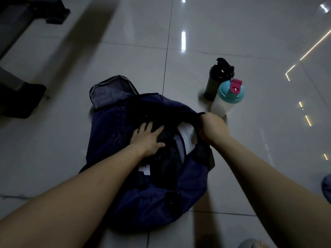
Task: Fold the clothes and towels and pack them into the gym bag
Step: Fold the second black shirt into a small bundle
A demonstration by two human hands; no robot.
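Packing stage: L hand [147, 138] flat, pressing dark clothes [166, 158] into navy gym bag [143, 203] mid-floor, R hand [212, 127] clenched on black strap [202, 114] at bag's right edge; next prob. needs zip closed.

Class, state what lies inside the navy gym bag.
Dark fabric under the left hand, and a white sheet beside the right hand gripping the gym bag. Anything deeper is covered.

Tiled floor [232, 33] under gym bag [152, 203], black bottle [217, 77], teal-lidded bottle [229, 93]
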